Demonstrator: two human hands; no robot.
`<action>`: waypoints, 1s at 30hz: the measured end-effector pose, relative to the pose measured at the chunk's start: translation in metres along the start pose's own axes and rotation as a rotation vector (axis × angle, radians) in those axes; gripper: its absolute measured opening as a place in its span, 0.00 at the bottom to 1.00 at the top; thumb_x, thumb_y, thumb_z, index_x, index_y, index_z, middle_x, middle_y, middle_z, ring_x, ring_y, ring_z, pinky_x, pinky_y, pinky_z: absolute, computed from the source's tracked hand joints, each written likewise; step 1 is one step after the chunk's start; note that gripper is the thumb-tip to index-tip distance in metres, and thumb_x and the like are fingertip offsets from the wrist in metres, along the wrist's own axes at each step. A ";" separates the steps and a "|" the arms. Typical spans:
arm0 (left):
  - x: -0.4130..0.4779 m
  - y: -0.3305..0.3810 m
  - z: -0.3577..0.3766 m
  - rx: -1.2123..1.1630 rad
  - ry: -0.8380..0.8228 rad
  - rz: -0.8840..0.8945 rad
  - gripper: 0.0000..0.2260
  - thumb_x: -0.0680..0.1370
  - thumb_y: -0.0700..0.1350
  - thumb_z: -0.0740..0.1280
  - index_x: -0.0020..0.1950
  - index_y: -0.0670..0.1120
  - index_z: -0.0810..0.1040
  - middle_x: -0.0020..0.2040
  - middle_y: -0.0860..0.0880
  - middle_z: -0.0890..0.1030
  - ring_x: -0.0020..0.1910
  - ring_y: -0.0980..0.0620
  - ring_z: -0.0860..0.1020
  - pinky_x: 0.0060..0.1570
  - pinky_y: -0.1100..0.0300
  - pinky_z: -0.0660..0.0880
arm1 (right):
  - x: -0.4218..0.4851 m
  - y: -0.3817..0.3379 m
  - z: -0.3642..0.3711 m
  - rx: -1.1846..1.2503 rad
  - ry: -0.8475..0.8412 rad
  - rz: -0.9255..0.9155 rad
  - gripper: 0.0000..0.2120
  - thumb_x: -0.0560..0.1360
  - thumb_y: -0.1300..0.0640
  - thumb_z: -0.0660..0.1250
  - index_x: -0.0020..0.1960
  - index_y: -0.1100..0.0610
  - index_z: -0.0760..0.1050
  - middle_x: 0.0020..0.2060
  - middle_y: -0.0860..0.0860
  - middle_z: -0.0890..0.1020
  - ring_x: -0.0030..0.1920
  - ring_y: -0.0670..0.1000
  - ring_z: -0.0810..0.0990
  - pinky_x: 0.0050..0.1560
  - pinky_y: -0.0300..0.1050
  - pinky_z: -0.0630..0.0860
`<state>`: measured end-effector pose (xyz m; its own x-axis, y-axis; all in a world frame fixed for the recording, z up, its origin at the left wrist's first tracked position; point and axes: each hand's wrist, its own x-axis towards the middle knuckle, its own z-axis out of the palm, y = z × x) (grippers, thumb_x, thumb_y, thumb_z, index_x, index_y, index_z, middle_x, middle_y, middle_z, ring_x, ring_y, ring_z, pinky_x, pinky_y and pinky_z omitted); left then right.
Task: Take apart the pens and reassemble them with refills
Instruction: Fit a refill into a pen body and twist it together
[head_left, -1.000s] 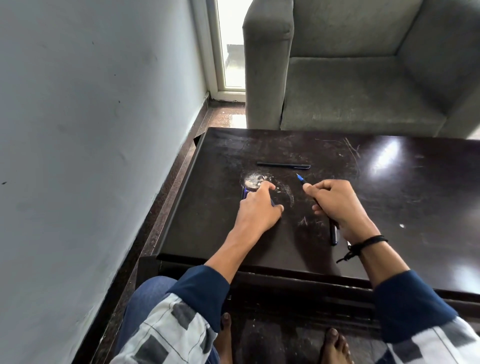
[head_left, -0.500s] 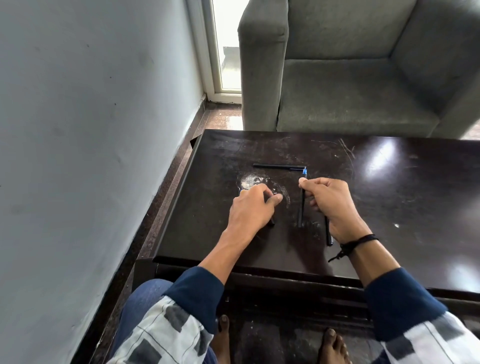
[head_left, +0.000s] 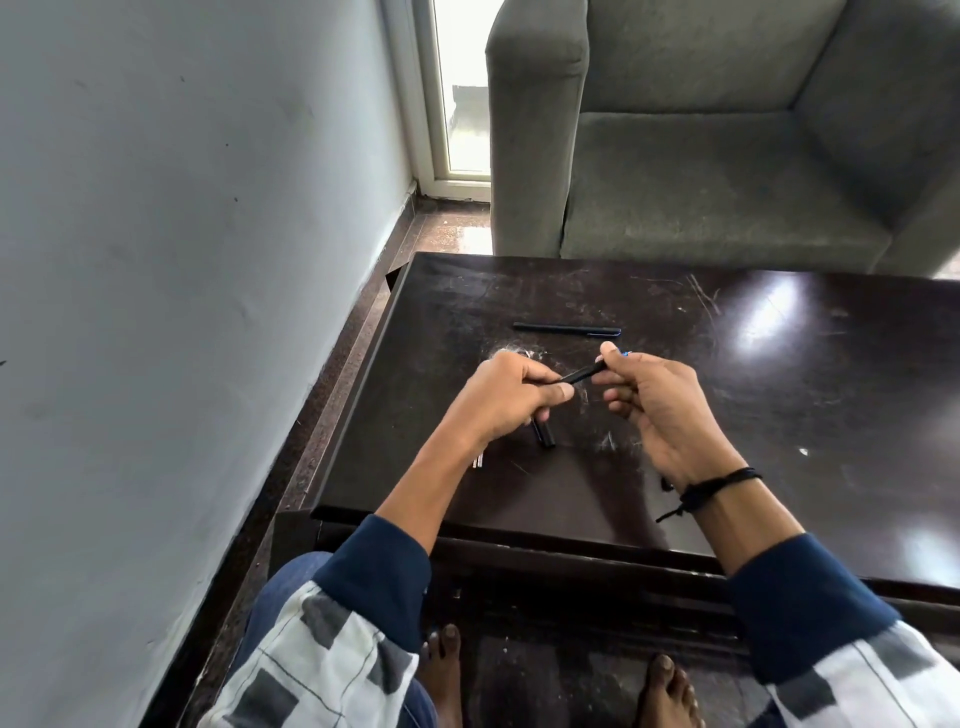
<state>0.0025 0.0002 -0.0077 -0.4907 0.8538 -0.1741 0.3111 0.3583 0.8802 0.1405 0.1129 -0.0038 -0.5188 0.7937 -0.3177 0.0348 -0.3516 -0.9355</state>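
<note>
Both hands are raised a little above the dark table (head_left: 779, 415) and hold one black pen (head_left: 582, 374) between them. My left hand (head_left: 511, 397) grips its lower end, and a black piece (head_left: 544, 434) sticks out below the fist. My right hand (head_left: 660, 410) pinches the upper end, where a small blue tip (head_left: 625, 354) shows past the fingers. A second black pen (head_left: 566, 328) lies flat on the table just beyond the hands. Thin pale refills (head_left: 479, 461) peek out from under my left wrist.
A grey armchair (head_left: 727, 156) stands right behind the table's far edge. A pale wall (head_left: 182, 260) runs along the left, with a narrow strip of floor beside the table. My bare feet (head_left: 670, 691) rest under the near edge.
Both hands have lifted off the table and come together. The left hand picked up a black piece, and the two hands now hold one pen between them.
</note>
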 end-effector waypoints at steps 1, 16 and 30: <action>0.001 -0.001 -0.002 0.025 -0.008 0.010 0.04 0.77 0.48 0.73 0.50 0.50 0.87 0.31 0.53 0.81 0.28 0.61 0.74 0.39 0.60 0.73 | 0.000 0.000 -0.001 0.000 -0.008 0.002 0.08 0.77 0.56 0.72 0.46 0.61 0.80 0.32 0.51 0.84 0.28 0.43 0.75 0.30 0.34 0.74; 0.002 -0.001 -0.005 0.349 0.194 0.097 0.08 0.77 0.58 0.71 0.55 0.64 0.84 0.56 0.61 0.84 0.62 0.57 0.76 0.60 0.52 0.64 | -0.005 0.002 0.002 -0.373 -0.195 -0.021 0.13 0.78 0.51 0.70 0.46 0.62 0.84 0.33 0.53 0.83 0.25 0.44 0.71 0.21 0.34 0.61; 0.004 -0.002 0.000 0.333 0.167 0.086 0.07 0.80 0.53 0.69 0.56 0.57 0.86 0.52 0.59 0.84 0.60 0.58 0.76 0.54 0.54 0.57 | 0.001 0.012 0.007 -0.517 -0.155 -0.104 0.20 0.82 0.51 0.65 0.36 0.60 0.80 0.23 0.47 0.74 0.22 0.42 0.68 0.23 0.32 0.63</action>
<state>-0.0008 0.0030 -0.0104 -0.5684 0.8227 -0.0077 0.5907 0.4146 0.6922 0.1347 0.1060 -0.0138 -0.6606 0.7149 -0.2294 0.3714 0.0457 -0.9273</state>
